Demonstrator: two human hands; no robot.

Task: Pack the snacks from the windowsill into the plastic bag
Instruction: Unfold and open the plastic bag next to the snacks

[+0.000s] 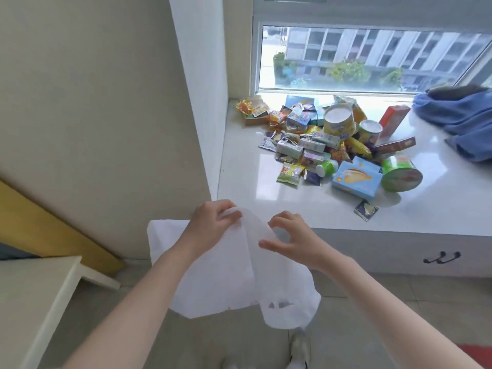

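A white plastic bag (218,278) hangs in front of me, below the windowsill's front edge. My left hand (210,225) pinches the bag's upper edge. My right hand (290,238) is at the same edge with thumb and fingers curled around the thin film. A heap of snacks (332,145) lies on the white windowsill (245,182): a blue box (356,179), a green cup (400,174), a yellow tub (339,121), a red box (394,121) and several small packets. Both hands are well short of the heap.
A blue cloth bundle (463,121) lies at the sill's right end. A cabinet front with a dark handle (442,258) sits below the sill. A white table (32,296) stands at the lower left, with a yellow board (53,230) against the wall. My shoe (300,350) is on the tiled floor.
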